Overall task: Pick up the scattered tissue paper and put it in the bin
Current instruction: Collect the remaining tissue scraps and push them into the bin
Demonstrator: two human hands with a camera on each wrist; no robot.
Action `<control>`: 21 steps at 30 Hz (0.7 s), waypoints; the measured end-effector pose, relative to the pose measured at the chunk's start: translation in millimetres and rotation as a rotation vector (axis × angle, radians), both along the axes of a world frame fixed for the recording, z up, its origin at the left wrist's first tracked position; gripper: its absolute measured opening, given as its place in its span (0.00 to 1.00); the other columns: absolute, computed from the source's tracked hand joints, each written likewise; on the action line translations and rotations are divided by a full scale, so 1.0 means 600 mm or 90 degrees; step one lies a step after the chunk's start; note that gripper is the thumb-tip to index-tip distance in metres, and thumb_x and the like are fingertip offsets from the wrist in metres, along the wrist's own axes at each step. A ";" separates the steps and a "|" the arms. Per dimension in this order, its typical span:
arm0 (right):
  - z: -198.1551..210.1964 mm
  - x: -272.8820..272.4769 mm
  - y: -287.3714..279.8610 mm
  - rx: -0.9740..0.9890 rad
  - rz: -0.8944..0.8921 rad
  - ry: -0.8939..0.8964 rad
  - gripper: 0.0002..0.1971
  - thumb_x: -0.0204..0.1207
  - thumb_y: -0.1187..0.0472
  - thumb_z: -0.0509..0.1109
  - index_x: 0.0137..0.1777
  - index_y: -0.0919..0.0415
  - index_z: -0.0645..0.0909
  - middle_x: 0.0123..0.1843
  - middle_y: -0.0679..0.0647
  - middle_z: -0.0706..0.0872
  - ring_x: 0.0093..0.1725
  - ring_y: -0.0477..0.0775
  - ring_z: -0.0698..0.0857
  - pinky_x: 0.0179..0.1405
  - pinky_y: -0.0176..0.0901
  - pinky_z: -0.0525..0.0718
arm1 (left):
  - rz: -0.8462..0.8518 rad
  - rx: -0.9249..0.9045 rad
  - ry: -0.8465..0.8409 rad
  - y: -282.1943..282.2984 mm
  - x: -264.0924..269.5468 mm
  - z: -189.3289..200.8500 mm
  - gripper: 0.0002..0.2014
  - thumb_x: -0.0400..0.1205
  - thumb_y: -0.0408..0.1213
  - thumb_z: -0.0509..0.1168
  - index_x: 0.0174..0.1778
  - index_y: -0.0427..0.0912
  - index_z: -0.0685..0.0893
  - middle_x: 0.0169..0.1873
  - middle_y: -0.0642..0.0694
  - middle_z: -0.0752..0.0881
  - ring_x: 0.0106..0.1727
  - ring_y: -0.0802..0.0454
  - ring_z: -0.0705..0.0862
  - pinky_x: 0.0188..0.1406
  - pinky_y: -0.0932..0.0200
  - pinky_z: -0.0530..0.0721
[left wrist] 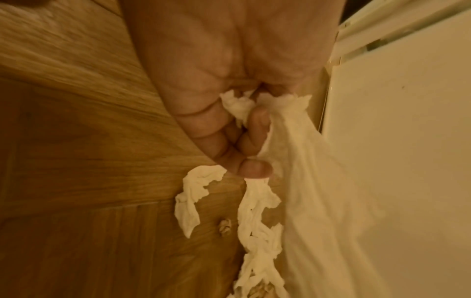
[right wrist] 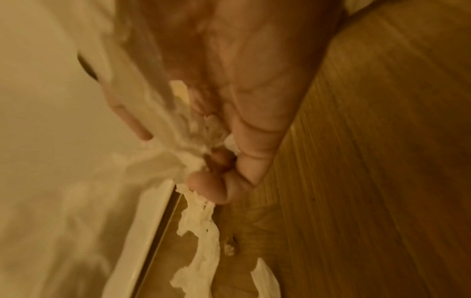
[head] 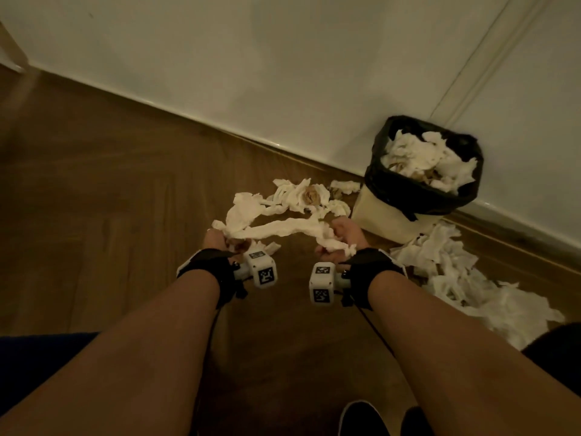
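A long twisted strip of white tissue paper (head: 283, 229) stretches between my two hands above the wooden floor. My left hand (head: 217, 242) grips one end, fingers curled round the tissue (left wrist: 293, 141). My right hand (head: 341, 239) grips the other end, tissue (right wrist: 193, 161) bunched in its fist. More tissue with a brown crumpled scrap (head: 311, 196) lies on the floor just beyond the hands. The bin (head: 421, 196), cream with a black liner, stands to the right against the wall, heaped with tissue.
A large pile of loose tissue (head: 456, 278) covers the floor right of my right arm, in front of the bin. A white wall and skirting (head: 251, 140) run diagonally behind. Dark shoes (head: 364, 420) show at the bottom. Bare floor (head: 94, 199) spreads to the left.
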State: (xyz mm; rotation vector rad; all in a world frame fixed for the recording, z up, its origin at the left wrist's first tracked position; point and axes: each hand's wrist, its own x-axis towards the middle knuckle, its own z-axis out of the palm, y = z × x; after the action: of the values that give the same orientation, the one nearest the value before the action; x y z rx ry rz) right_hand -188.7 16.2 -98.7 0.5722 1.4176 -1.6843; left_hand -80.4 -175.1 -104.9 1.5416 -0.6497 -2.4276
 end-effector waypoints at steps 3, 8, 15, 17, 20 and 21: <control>0.034 0.010 0.027 0.027 0.052 0.026 0.15 0.82 0.45 0.58 0.38 0.53 0.69 0.25 0.50 0.74 0.10 0.45 0.73 0.08 0.24 0.64 | 0.071 0.002 0.019 0.006 0.013 0.030 0.14 0.86 0.38 0.51 0.37 0.44 0.77 0.17 0.46 0.79 0.15 0.52 0.76 0.13 0.69 0.74; 0.080 0.039 0.059 0.065 0.068 0.099 0.11 0.84 0.48 0.56 0.43 0.52 0.72 0.11 0.47 0.65 0.06 0.44 0.61 0.06 0.26 0.58 | -0.008 -0.046 0.086 0.026 0.012 0.069 0.24 0.83 0.57 0.52 0.64 0.43 0.78 0.55 0.40 0.82 0.54 0.42 0.82 0.58 0.49 0.80; 0.151 0.048 0.092 0.105 0.037 0.140 0.16 0.81 0.50 0.62 0.35 0.57 0.75 0.19 0.51 0.79 0.12 0.47 0.76 0.10 0.31 0.72 | -0.246 -0.216 -0.026 0.099 -0.006 0.144 0.16 0.86 0.41 0.57 0.34 0.38 0.73 0.24 0.42 0.78 0.20 0.49 0.77 0.08 0.69 0.72; 0.175 0.038 0.104 0.125 0.038 0.189 0.12 0.83 0.51 0.60 0.37 0.52 0.73 0.35 0.49 0.78 0.32 0.48 0.81 0.33 0.44 0.85 | -0.279 -0.263 -0.023 0.118 -0.011 0.154 0.14 0.87 0.40 0.55 0.37 0.39 0.74 0.30 0.46 0.73 0.27 0.53 0.72 0.10 0.67 0.75; 0.225 0.034 0.119 0.064 0.033 0.211 0.16 0.85 0.48 0.53 0.36 0.49 0.67 0.30 0.47 0.77 0.28 0.45 0.78 0.28 0.37 0.81 | -0.256 -0.266 -0.006 0.145 -0.022 0.173 0.16 0.87 0.43 0.55 0.33 0.42 0.73 0.30 0.46 0.74 0.25 0.51 0.76 0.05 0.70 0.71; 0.243 0.032 0.125 -0.003 0.015 0.200 0.19 0.87 0.49 0.49 0.34 0.52 0.66 0.21 0.48 0.76 0.18 0.44 0.76 0.15 0.35 0.76 | -0.228 -0.246 0.000 0.155 -0.026 0.184 0.15 0.87 0.44 0.56 0.35 0.42 0.75 0.29 0.46 0.76 0.22 0.50 0.77 0.05 0.69 0.71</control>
State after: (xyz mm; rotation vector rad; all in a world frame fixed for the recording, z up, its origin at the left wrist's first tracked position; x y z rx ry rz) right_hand -169.3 91.2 47.2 0.2933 1.6320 -1.8163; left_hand -95.8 -82.1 5.6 1.3580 -1.4042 -2.3382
